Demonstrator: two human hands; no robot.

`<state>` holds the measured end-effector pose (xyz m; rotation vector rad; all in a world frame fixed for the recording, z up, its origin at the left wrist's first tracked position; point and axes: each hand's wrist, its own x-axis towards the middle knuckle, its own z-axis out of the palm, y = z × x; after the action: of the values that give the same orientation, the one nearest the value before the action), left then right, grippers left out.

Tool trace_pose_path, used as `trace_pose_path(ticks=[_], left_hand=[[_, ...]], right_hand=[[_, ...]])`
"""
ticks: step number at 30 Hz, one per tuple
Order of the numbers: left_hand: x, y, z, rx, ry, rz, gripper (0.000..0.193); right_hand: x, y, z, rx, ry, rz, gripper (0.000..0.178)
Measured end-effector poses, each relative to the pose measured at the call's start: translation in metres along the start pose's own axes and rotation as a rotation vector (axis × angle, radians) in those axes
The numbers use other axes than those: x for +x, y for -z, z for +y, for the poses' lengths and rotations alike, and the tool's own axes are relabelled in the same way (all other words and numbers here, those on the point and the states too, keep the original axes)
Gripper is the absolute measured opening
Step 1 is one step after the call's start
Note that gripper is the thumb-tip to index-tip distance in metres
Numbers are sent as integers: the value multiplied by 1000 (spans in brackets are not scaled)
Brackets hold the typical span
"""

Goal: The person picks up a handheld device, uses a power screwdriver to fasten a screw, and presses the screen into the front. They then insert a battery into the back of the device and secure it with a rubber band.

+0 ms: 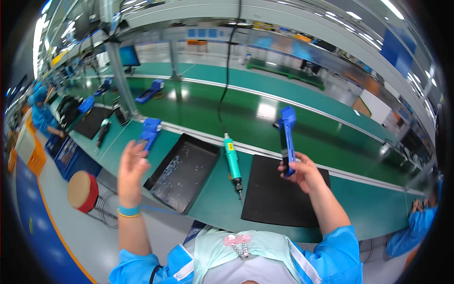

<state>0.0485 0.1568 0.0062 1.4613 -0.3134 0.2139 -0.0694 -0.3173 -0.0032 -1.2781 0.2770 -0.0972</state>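
My right hand (303, 173) grips the lower end of a long blue plastic housing with a dark inner face (289, 138). The piece is held upright above a black mat (272, 199), its wider head at the top. My left hand (131, 170) is raised with loosely bent fingers, and nothing shows in it. Just beyond its fingers a similar blue housing (150, 132) lies on the bench, partly covered by the hand. Between my hands are a black tray (196, 170) scattered with small screw-like parts and a green electric screwdriver (231, 158), its tip toward me.
A black cable hangs above the screwdriver. Beyond the bench (213, 201) runs a green conveyor (198, 102) carrying another blue housing (150, 91). A metal post (120, 78) stands at the left. Co-workers sit at far left (42, 113) and right (416, 227); a round stool (82, 190) is left.
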Motion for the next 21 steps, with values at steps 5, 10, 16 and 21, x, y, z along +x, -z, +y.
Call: trace_pose_path(ticks=[5, 10, 16, 21], left_hand=[[67, 106, -86, 763, 104, 369, 96], [90, 78, -113, 1252, 217, 157, 116], [88, 87, -121, 1203, 223, 176, 113], [94, 57, -92, 1075, 239, 271, 110]], right_hand=[[82, 103, -8, -596, 84, 646, 86], [132, 117, -25, -1018, -53, 876, 83], [182, 76, -7, -1265, -46, 912, 74], [181, 85, 6, -1354, -8, 830, 90]])
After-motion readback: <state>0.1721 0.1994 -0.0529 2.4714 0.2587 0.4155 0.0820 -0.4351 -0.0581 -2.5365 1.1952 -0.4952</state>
